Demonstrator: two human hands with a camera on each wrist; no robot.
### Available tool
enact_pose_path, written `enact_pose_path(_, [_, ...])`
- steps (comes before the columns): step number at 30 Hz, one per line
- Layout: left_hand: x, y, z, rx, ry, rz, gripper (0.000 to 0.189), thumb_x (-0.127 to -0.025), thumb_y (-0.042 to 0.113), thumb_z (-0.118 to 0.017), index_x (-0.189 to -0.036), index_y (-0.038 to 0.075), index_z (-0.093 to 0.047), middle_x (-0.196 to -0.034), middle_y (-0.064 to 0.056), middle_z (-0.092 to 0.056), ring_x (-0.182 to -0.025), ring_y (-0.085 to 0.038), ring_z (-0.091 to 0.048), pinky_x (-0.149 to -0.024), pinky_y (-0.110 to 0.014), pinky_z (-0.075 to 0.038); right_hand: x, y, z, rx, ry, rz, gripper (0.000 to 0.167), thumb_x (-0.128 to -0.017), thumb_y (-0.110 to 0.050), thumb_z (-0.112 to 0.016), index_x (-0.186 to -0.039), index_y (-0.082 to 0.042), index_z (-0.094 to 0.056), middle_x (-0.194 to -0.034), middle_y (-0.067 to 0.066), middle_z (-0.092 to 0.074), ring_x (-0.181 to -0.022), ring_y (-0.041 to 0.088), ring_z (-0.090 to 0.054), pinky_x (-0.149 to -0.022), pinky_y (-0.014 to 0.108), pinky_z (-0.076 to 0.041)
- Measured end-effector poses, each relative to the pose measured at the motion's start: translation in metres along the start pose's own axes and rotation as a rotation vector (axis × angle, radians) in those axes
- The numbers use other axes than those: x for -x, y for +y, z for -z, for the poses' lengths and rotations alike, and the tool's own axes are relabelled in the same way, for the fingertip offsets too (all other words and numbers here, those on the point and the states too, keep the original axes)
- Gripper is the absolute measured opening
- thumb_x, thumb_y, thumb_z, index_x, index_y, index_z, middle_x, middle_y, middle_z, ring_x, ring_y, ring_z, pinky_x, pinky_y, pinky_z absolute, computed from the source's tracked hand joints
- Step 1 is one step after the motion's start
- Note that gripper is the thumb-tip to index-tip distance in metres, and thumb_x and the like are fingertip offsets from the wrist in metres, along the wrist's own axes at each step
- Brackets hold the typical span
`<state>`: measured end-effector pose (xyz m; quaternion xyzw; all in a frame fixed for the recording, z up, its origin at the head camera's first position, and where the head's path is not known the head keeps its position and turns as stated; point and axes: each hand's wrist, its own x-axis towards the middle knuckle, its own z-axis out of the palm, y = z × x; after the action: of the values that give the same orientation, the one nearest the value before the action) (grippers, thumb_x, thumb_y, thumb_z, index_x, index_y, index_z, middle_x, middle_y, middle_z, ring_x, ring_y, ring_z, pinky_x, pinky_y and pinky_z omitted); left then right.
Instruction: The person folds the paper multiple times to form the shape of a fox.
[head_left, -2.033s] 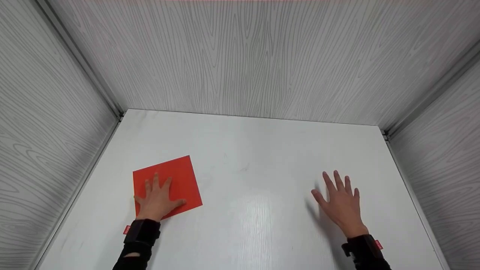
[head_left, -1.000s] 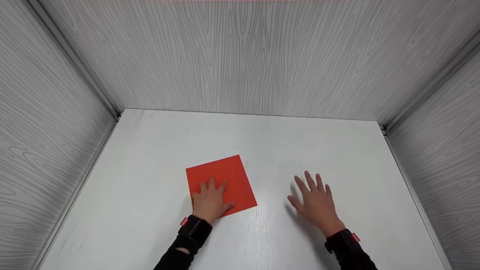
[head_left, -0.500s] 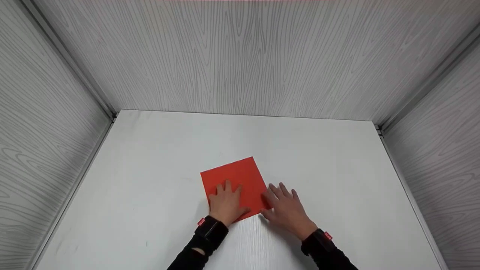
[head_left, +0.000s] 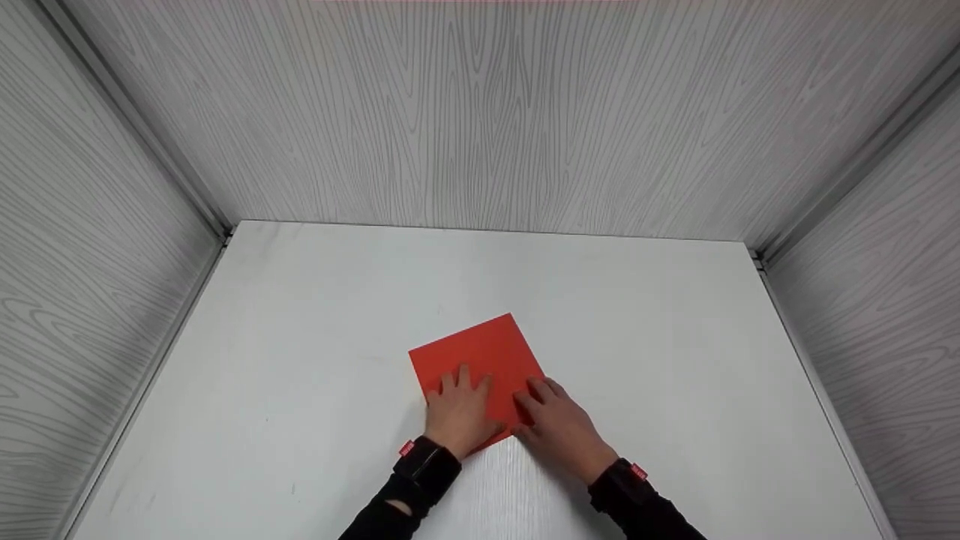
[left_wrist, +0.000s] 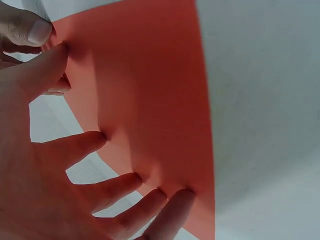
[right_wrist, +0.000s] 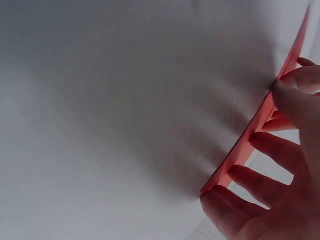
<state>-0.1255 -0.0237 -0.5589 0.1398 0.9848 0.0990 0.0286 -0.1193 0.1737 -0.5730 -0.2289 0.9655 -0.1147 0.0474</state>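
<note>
A square sheet of red paper (head_left: 480, 345) lies slightly turned on the white table (head_left: 652, 315). My left hand (head_left: 455, 415) rests on its near left part, fingers spread and fingertips on the sheet in the left wrist view. My right hand (head_left: 562, 431) touches the near right corner area with bent, separated fingers. In the right wrist view the right hand's fingertips (right_wrist: 260, 137) meet the sheet along its edge. Both thumbs come close together at the near edge, and the palms hide part of the paper.
Grey wood-grain panels stand around the table: a back panel (head_left: 480, 112), a left panel (head_left: 90, 285) and a right panel (head_left: 877, 285). Black bands with red tags circle both wrists, such as the left wrist band (head_left: 427, 471).
The left hand has slid the red paper rightward from the left side to the middle, with a slight turn. My right hand has come left and down onto the paper's right edge.
</note>
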Motion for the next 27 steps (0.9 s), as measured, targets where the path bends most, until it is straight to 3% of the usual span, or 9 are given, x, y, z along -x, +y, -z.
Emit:
enact_pose_path(7, [0.007, -0.005, 0.0, 0.039, -0.067, -0.105, 0.085, -0.075, 0.065, -0.082, -0.144, 0.02, -0.062, -0.147, -0.023, -0.048, -0.13, -0.041, -0.047, -0.098, -0.057, -0.048, 0.001, 0.019, 0.005, -0.034, 0.008, 0.041, 0.053, -0.089, -0.03, -0.083, -0.135, -0.009, -0.066, -0.145, 0.018, -0.054, -0.136, 0.039, -0.048, -0.1, 0.048, -0.054])
enact_pose_path(12, [0.011, -0.009, -0.002, 0.031, -0.076, -0.165, 0.085, -0.076, 0.066, -0.081, -0.145, 0.021, -0.062, -0.147, -0.02, -0.047, -0.133, -0.039, -0.043, -0.1, -0.058, -0.045, 0.0, 0.032, 0.014, -0.085, -0.009, 0.092, 0.05, -0.088, -0.02, -0.084, -0.133, -0.007, -0.067, -0.147, 0.019, -0.055, -0.137, 0.042, -0.048, -0.102, 0.048, -0.053])
enact_pose_path(19, [0.009, -0.018, -0.008, 0.089, -0.085, -0.17, 0.085, -0.078, 0.062, -0.082, -0.148, 0.021, -0.058, -0.156, -0.021, -0.039, -0.148, -0.046, -0.028, -0.11, -0.068, -0.036, -0.002, 0.043, 0.023, -0.13, -0.102, 0.091, 0.05, -0.092, -0.016, -0.08, -0.14, -0.007, -0.064, -0.153, 0.017, -0.051, -0.143, 0.042, -0.043, -0.106, 0.048, -0.049])
enact_pose_path(27, [0.004, -0.032, -0.01, 0.16, -0.12, -0.169, 0.09, -0.078, 0.061, -0.083, -0.154, 0.024, -0.052, -0.163, -0.02, -0.031, -0.152, -0.047, -0.021, -0.112, -0.075, -0.027, 0.0, 0.054, 0.029, -0.157, -0.147, 0.07, 0.051, -0.094, -0.013, -0.077, -0.142, -0.007, -0.062, -0.157, 0.016, -0.047, -0.147, 0.042, -0.038, -0.108, 0.049, -0.048])
